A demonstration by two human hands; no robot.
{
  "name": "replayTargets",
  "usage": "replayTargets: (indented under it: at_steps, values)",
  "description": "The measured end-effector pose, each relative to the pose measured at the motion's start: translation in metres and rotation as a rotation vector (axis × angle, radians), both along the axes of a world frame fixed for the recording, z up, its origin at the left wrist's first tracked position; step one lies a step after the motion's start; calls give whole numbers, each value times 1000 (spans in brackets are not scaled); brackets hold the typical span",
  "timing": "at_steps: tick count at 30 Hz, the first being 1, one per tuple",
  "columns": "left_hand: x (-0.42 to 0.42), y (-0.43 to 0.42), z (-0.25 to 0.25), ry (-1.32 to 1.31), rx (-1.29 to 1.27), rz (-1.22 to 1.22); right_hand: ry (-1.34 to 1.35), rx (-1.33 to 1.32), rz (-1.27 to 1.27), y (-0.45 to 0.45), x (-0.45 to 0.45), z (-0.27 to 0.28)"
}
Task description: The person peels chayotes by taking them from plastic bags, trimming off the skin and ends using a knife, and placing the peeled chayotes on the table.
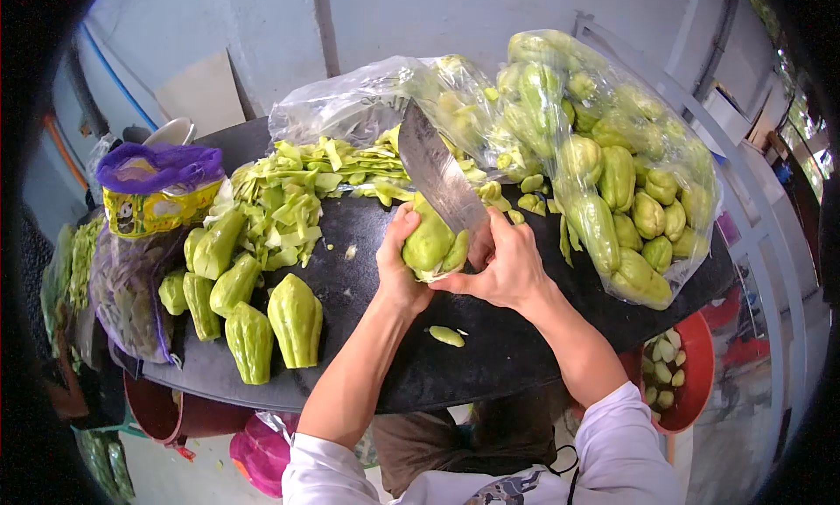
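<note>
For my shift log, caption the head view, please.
Left hand steadies a green chayote while the right hand works a broad knife over the black table.

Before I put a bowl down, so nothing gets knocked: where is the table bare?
The table is bare between the loose squashes and left forearm, apart from tiny scraps, and between the right forearm and big clear bag. Squashes and a net bag crowd the left; peelings crowd the back.
</note>
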State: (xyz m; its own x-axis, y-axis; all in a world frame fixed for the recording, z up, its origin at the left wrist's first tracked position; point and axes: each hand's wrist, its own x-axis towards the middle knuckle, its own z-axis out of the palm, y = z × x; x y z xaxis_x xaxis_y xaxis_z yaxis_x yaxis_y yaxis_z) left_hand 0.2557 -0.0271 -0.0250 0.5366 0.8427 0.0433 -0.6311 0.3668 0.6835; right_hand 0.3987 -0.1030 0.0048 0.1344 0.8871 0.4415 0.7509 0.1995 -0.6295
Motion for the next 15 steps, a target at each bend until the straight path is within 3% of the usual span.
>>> replayTargets:
  at_steps: [15]
  values:
    - [9, -10, -4, -54, -57, 136, -70, 106, -49, -1, -4, 0]
